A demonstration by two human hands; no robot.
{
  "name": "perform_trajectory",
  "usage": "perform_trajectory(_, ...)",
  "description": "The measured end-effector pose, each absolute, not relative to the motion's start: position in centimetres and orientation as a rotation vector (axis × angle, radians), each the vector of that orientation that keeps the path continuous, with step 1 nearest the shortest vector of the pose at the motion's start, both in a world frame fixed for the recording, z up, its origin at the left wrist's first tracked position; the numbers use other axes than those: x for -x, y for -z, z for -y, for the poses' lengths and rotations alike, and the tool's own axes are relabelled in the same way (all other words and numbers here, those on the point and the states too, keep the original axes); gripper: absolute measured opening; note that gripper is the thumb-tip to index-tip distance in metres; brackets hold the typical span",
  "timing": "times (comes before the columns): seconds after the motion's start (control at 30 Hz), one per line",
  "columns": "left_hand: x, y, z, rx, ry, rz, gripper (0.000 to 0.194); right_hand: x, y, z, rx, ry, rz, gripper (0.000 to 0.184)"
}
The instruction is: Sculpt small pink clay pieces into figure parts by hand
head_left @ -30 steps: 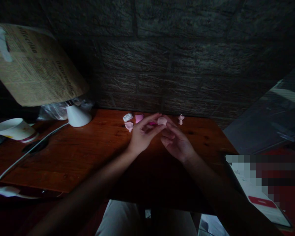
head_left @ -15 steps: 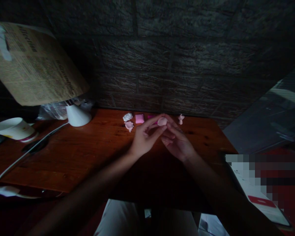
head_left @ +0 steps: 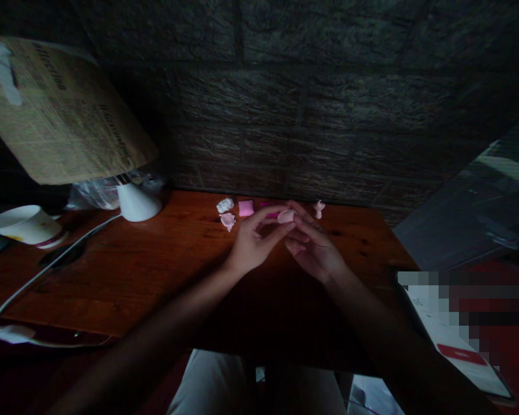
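We take the pink square (head_left: 246,208) on the wooden table (head_left: 190,248) as our landmark. Just right of it and nearer to us, our left hand (head_left: 254,239) and our right hand (head_left: 313,248) meet around a small pale pink disc (head_left: 286,216). Our left hand pinches it in a narrow grip, thumb at its near edge; our right hand holds its right side with the fingertips, the other fingers curled below. Beside the square on the right lies a magenta piece (head_left: 267,210), partly hidden by our left hand, and farther right stands a pale twisted piece (head_left: 319,208). Just left of the square we see a white crumpled lump (head_left: 225,205), and left of it and nearer to us, a ragged pale pink piece (head_left: 228,221). Well left of the square are a lamp (head_left: 139,203) with a printed shade and, farther left, a paper cup (head_left: 25,226) tilted over.
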State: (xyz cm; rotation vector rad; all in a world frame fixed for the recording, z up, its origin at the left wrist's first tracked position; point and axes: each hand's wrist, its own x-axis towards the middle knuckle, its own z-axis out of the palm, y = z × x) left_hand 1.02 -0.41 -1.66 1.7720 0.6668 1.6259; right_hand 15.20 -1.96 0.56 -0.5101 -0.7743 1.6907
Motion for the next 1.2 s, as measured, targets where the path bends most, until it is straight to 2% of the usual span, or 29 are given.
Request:
perform_trajectory(0.2, -0.7, 1.3, 0.5, -1.812, -1.605, -0.58, 0.041, -15.3, -0.8, 2.1, 0.508, -1.721, 0.749, 0.03)
perform_trajectory(0.3, -0.1, 0.9, 0.3, -1.918, -1.575, -0.504, 0.036, -15.4, -1.1, 2.2, 0.48, -1.799, 0.703, 0.029)
perform_trajectory(0.43, 0.9, 0.1, 0.1, -2.06, -1.508, -0.535, 0.042, -15.9, -1.2, 2.1, 0.464, -1.885, 0.701, 0.017)
perform_trajectory(0.63, 1.2, 0.0, 0.3, -2.064, -1.368, -0.604, 0.04, -16.9, -0.5, 1.5, 0.61, -1.977, 0.71, 0.022)
perform_trajectory(0.87, 0.9, 0.6, 0.1, -1.967, -1.485, -0.707, 0.033, -17.3, -0.3, 1.3, 0.691, -1.984, 0.755, 0.028)
perform_trajectory(1.03, 1.1, 0.5, 0.2, -2.052, -1.506, -0.666, 0.046, -17.3, -0.5, 1.2, 0.64, -2.023, 0.719, 0.016)
perform_trajectory(1.2, 1.5, 0.1, 0.1, -2.324, -1.625, -0.624, 0.038, -17.2, -0.6, 1.1, 0.581, -2.072, 0.555, 0.02)
